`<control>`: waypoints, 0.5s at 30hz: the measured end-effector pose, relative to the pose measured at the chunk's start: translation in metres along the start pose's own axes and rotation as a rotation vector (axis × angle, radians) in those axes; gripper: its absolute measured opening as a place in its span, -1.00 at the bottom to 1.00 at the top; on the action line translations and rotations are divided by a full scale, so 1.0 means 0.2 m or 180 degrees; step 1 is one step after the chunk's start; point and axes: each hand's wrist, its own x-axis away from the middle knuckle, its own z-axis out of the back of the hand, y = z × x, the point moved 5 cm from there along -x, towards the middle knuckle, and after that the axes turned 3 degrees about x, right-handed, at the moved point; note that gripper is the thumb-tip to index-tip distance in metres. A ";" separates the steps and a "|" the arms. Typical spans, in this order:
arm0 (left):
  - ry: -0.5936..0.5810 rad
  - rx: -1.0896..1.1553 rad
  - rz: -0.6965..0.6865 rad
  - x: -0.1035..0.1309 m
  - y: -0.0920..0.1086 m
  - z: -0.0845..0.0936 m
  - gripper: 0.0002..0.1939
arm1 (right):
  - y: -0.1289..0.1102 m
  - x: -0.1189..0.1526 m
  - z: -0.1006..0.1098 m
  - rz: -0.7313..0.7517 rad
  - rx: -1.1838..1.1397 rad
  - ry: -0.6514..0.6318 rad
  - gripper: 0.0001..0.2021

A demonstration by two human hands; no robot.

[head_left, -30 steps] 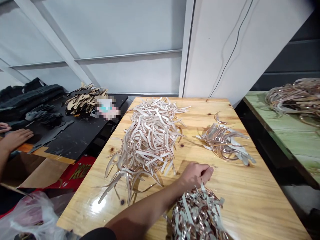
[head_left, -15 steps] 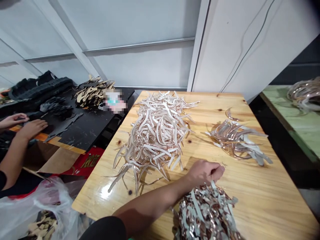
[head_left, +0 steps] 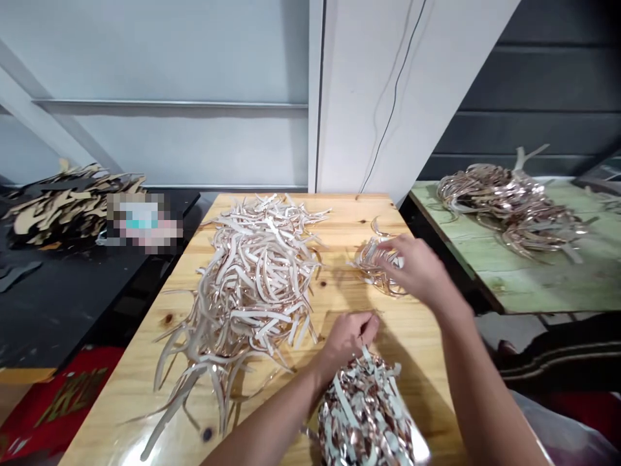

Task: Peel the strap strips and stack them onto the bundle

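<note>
Small strip pile [head_left: 367, 257] at right hand's [head_left: 414, 268] fingertips, spilling toward 7 o'clock; visible axis roughly 10-to-4. Right fingers part-spread, can't tell if pinching. Left hand [head_left: 345, 338] farther: curled closed, contents hidden, pile at 1 o'clock, crinkled bundle [head_left: 361, 411] near 5.

The right grip [head_left: 411, 266] has come in over the smaller strip pile [head_left: 388, 287]; the neighbouring person's hands have slipped from view.

Saw tan and black scraps [head_left: 68, 210] heaped on dark table [head_left: 72, 298] at left, red printed item [head_left: 61, 401] lower down; noticed thin wire [head_left: 394, 97] against white wall [head_left: 354, 84], dark striped cloth [head_left: 572, 353] below green table [head_left: 458, 255].
</note>
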 end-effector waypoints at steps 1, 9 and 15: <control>-0.0009 0.0006 -0.0025 0.00 0.00 0.00 -0.52 | -0.02 -0.01 -0.02 0.0061 0.0052 -0.0037 -0.70; -0.0040 -0.0041 0.0051 0.00 -0.01 0.01 -0.51 | -0.06 -0.16 -0.24 -0.0765 0.0630 -0.0370 -0.63; -0.0079 0.0211 -0.0004 0.01 0.01 0.02 -0.52 | -0.01 -0.23 -0.22 -0.0822 0.0187 -0.0342 -0.64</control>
